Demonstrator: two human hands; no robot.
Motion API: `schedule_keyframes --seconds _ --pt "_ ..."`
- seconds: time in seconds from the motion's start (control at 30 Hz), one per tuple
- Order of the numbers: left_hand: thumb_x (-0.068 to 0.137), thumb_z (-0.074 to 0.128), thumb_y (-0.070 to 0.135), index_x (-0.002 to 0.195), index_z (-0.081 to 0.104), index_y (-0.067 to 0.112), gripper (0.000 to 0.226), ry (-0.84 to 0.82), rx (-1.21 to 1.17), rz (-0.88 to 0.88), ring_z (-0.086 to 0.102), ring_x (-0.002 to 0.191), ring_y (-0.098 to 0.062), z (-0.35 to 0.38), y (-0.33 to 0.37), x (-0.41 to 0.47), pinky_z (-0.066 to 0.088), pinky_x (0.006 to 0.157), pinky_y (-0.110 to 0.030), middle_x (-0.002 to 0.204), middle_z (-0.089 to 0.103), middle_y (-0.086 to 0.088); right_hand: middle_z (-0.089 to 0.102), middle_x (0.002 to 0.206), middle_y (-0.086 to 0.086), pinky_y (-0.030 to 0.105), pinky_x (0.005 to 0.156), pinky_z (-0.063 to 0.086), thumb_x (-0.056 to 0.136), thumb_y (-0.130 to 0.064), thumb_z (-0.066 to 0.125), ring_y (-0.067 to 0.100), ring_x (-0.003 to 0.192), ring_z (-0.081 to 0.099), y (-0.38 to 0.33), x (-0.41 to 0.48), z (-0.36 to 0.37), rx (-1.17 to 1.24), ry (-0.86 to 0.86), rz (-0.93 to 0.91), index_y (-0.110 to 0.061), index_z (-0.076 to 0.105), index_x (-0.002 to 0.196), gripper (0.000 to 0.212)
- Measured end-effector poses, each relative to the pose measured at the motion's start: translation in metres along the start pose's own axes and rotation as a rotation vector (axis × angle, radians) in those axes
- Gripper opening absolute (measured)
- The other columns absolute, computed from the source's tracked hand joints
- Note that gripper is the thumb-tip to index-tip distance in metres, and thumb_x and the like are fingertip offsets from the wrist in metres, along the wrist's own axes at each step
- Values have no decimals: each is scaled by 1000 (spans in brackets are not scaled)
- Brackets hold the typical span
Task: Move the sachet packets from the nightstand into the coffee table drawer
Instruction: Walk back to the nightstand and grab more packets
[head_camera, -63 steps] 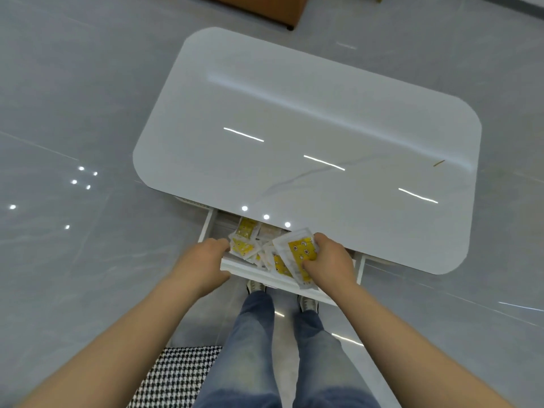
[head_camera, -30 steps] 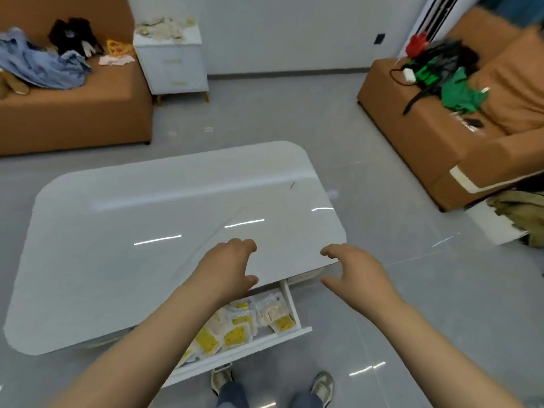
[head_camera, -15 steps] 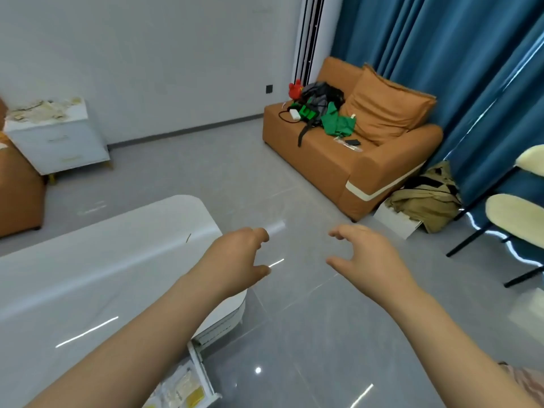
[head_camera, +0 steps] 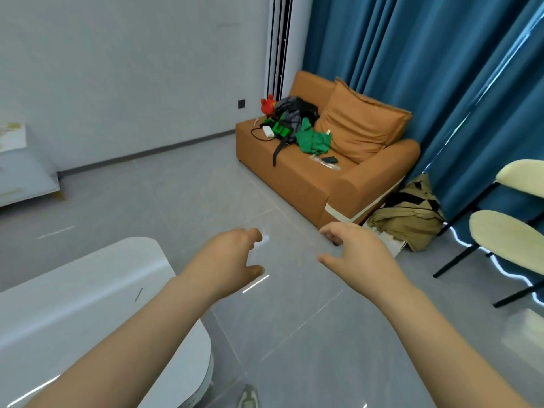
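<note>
White nightstand (head_camera: 22,175) at far left edge, partly cropped, standing on the floor by the wall, pale yellowish sachet packets (head_camera: 10,135) lying blurred on its top, count unreadable, glossy white round-cornered counter (head_camera: 73,301) lower left, well apart from nightstand

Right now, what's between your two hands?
Only bare grey floor lies between the left hand and the right hand; the head view shows it.

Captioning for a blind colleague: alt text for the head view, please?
The left hand and right hand reach forward empty over a grey floor, beside a white coffee table at lower left. An orange sofa strewn with clothes stands beyond, against blue curtains.
</note>
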State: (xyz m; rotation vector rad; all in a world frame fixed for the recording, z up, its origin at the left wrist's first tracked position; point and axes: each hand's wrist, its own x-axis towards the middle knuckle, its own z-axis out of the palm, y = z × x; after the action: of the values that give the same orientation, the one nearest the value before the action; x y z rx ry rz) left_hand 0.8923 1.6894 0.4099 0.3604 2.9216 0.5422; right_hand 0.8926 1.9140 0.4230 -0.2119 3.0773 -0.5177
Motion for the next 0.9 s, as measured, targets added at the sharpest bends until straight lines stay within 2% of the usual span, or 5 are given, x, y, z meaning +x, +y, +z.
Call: schedule_keyframes --seconds 0.2,0.5,0.7,0.9 --pt "85 64 40 131 44 27 51 -9 9 -17 55 111 -15 -32 -22 104 45 90 -27 126 55 7 59 125 -5 23 91 46 83 -32 68 10 112 56 9 107 -13 0 -11 14 -24 56 128 47" --pt "86 64 40 133 43 24 54 5 48 -61 54 114 -18 -54 -48 244 45 92 -29 127 54 4 59 123 -5 24 86 46 83 -32 66 11 111 56 39 263 -9 -21 -47 -44 -26 55 127 46" --pt "86 64 39 135 42 24 55 38 53 -178 52 117 -19 -68 -64 330 43 94 -28 130 52 3 57 126 -3 26 87 46 85 -32 64 14 112 56 56 380 -13 -11 -59 -149 -24 53 131 47" --pt "86 63 39 135 42 23 56 73 64 -339 51 118 -21 -93 -94 396 42 96 -30 130 52 1 55 131 -4 27 93 44 85 -31 64 13 118 53 47 487 -12 -18 -166 -298 -23 52 133 50"
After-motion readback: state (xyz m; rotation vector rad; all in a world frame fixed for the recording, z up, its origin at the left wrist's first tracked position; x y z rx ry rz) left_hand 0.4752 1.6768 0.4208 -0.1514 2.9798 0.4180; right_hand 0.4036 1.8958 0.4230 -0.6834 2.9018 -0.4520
